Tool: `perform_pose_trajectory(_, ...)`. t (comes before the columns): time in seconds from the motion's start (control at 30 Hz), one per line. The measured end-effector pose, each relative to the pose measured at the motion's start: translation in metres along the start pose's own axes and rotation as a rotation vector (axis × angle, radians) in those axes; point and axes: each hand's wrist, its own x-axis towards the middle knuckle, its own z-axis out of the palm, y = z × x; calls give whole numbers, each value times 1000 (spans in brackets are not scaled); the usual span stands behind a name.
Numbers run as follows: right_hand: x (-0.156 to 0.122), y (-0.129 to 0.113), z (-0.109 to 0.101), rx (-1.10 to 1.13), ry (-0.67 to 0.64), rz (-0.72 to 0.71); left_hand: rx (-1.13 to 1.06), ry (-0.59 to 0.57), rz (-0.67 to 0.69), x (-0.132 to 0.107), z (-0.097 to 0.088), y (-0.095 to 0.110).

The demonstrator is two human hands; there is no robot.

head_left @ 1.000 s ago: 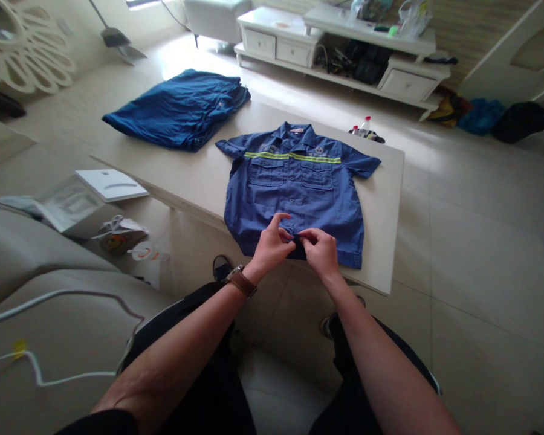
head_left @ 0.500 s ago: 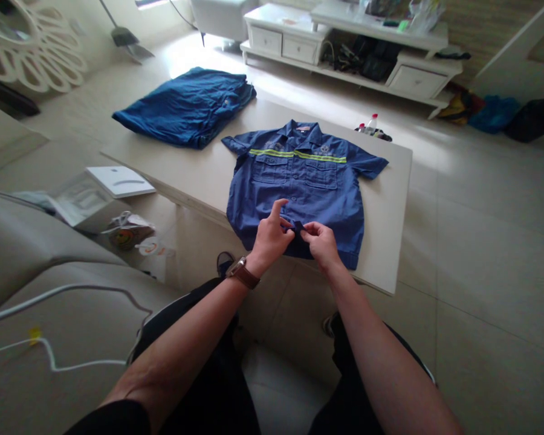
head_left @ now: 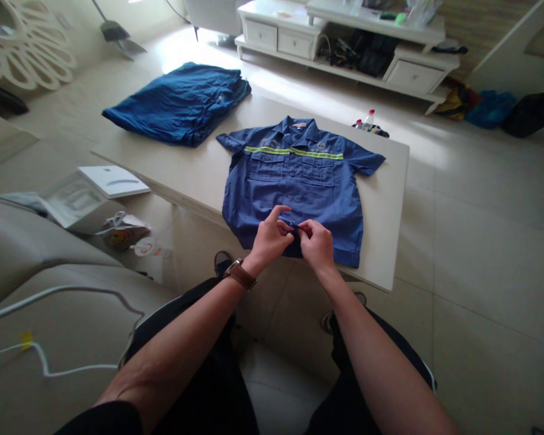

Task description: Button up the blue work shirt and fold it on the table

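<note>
A blue short-sleeved work shirt [head_left: 315,190] with a yellow-green stripe across the chest lies front up on a pale table, collar pointing away from me. At the middle of its lower hem, my left hand [head_left: 272,237] pinches the cloth of the front placket, its index finger stretched out. Close beside it on the right, my right hand [head_left: 316,243] also has thumb and fingers pinched on the hem. Whatever button lies between the fingertips is hidden. Several buttons show up the shirt's front, between two flapped chest pockets.
Folded blue trousers or similar garment [head_left: 181,103] lie at the table's far left. The pale table [head_left: 381,241] ends just below the shirt's hem. Bottles with red caps [head_left: 369,119] show behind its far edge. A white box [head_left: 113,181] and sofa [head_left: 49,254] are at left.
My right hand has turned slightly and closed in toward the left fingertips at the hem. My left hand keeps its pinch. The whole view has shifted a little.
</note>
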Motion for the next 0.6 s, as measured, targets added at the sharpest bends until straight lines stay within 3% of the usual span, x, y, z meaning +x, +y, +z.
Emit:
perform_pose_trajectory(0.2, 1, 0, -2, 116, -22, 173, 1, -20, -11, 0, 2, -3)
perform_pose_trajectory(0.5, 1, 2, -18, 266, -168, 74, -34, -23, -26, -4, 4, 1)
perform_pose_trajectory(0.6, 1, 4, -19, 255, -139, 60, -17, -71, 5, -7, 6, 2)
